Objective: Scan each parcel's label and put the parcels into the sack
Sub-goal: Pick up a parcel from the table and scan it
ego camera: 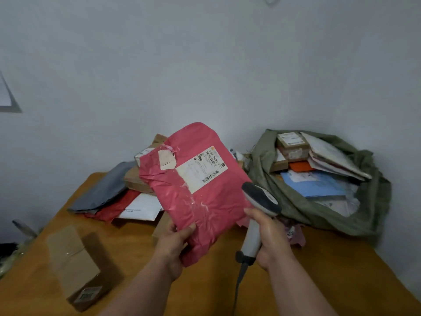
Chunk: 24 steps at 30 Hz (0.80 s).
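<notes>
My left hand grips the lower edge of a pink plastic parcel and holds it up tilted above the table, its white barcode label facing me. My right hand grips the handle of a grey and white barcode scanner, whose head sits just right of the parcel, below the label. The green sack lies open at the right on the table, with several parcels inside it.
A wooden table fills the foreground. A brown cardboard box lies at the front left. A pile of grey, red, white and cardboard parcels sits behind the pink parcel. A white wall stands close behind.
</notes>
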{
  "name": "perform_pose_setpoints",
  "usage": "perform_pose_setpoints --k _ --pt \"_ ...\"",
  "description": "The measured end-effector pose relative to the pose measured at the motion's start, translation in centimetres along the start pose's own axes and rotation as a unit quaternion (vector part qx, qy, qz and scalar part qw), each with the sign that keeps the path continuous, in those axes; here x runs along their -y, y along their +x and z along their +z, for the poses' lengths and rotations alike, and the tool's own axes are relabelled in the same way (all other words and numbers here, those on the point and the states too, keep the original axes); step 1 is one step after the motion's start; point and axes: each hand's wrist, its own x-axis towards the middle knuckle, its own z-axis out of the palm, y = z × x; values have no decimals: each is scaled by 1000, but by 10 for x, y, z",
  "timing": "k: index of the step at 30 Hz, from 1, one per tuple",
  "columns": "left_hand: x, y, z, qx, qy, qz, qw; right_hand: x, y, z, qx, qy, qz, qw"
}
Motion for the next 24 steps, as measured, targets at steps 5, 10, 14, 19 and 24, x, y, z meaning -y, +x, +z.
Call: perform_pose_setpoints --k 5,10,14,19,24 --pt "17 14 86 65 26 -18 997 30 25 -51 38 64 22 997" --pt "33 25 187 117 48 -9 992 75 60 -117 54 105 -4 993" --pt "38 40 251 150 80 23 985 102 92 -151 24 120 -35 992" --pt "28 69 309 229 60 61 970 139 135 -172 -38 156 -82 984" --pt "18 107 351 264 133 100 950 169 180 -183 -94 172 -89 977"
